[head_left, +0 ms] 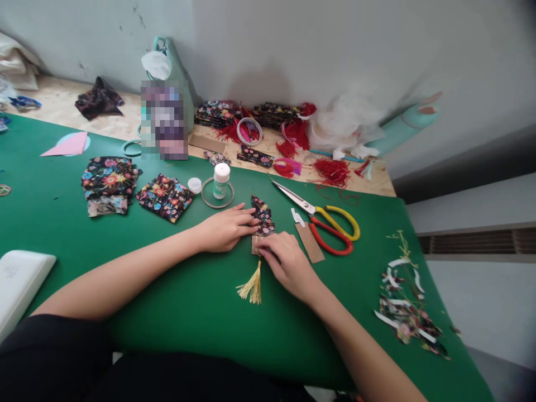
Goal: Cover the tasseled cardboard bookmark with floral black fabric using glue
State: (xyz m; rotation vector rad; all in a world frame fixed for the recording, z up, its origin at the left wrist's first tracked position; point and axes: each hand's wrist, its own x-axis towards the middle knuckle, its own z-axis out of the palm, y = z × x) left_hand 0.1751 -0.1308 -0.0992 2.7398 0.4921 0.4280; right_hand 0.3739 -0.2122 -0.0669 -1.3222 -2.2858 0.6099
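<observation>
A strip of black floral fabric (pixel 262 216) lies on the green table, with a brown card piece (pixel 255 244) at its lower end. A pale yellow tassel (pixel 252 286) hangs out below the card. My left hand (pixel 226 228) rests flat from the left, fingers spread, fingertips on the fabric's left edge. From the right, my right hand (pixel 287 258) has its fingers pressed together on the card near the tassel's top. Scissors (pixel 335 226) with yellow and red handles lie to the right, beside another brown card (pixel 310 243).
A small white-capped bottle (pixel 221 181) stands inside a ring. Folded floral fabric stacks (pixel 109 178) lie left. Fabric scraps (pixel 408 315) lie at the right. Red tassels (pixel 333 171) and a plastic bag (pixel 347 120) sit along the wall. A white object (pixel 25 279) is at far left.
</observation>
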